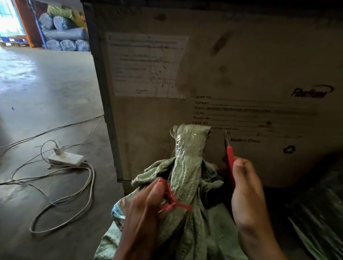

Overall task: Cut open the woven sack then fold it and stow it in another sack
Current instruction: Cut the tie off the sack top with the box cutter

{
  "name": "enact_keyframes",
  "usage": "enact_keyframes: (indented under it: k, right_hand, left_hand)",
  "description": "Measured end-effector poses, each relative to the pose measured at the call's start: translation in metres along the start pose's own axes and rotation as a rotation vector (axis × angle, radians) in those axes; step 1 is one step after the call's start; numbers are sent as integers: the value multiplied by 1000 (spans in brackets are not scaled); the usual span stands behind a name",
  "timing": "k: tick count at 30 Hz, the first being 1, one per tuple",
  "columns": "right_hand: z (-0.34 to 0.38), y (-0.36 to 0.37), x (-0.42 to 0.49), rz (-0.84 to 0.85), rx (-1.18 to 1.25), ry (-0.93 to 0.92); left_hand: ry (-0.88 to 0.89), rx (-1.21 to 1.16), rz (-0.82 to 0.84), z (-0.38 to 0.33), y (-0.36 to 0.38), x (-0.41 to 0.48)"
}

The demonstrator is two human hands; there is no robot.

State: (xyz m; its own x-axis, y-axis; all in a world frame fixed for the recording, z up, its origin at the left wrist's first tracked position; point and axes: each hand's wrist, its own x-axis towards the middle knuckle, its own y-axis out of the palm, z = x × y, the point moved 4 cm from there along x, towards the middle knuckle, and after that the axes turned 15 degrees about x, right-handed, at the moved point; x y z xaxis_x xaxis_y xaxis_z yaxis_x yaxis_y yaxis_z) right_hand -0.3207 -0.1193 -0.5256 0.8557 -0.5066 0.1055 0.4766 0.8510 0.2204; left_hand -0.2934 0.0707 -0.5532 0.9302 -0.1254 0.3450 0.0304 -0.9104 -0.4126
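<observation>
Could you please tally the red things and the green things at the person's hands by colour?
Red: 2, the red plastic string tied round the sack's neck and the red-handled cutter in the right hand.
Green: 1, the green woven sack, which the left hand touches at the tie.
Total: 3

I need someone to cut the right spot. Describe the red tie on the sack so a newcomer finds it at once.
Start at the big cardboard box marked "Made in China". Against its foot stands a green woven sack with its neck bunched upright. The red tie is knotted around that neck beside the left hand; it is thin and frayed, unlike the stiff red-handled cutter.
</observation>
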Motion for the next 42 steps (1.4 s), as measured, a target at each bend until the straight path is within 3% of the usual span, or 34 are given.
enact_keyframes:
  k: [4, 8, 12, 15, 17, 19, 21, 24, 26, 29, 33, 42]
  right_hand:
    - [9, 18, -16, 114, -42, -127]
    - [2, 35, -29, 185, -97, -168]
    - [-2, 39, -32, 214, -56, -128]
    - [0, 42, -31, 246, -29, -139]
    - [-3, 43, -30, 256, -9, -125]
    - [-6, 44, -29, 263, 11, -88]
    - [-6, 46, -31, 263, 10, -80]
    - [-3, 50, -35, 257, 80, -72]
    - [-2, 51, -38, 281, 107, -23]
    - [-2, 55, -42, 322, 6, -75]
    - [6, 60, -47, 267, -203, -359]
    - [-8, 62, -44, 218, -342, -502]
  left_hand:
    - [-140, 48, -48, 6, -8, 4]
    - [-238, 407, -49, 20, -24, 6]
    - [-348, 684, -191, 13, -45, 4]
    - [-251, 838, -306, 8, -50, 7]
    - [-143, 900, -263, 14, -47, 11]
    - [16, 726, -109, 15, -41, 15]
    - [59, 339, 76, 9, -36, 15]
    - [-167, -221, 248, 15, -29, 11]
    - [-263, -415, 279, 20, -26, 12]
    - [-331, -351, 135, 22, -28, 16]
    - [-448, -343, 91, 35, -22, 14]
    - [-419, -323, 20, 33, -10, 13]
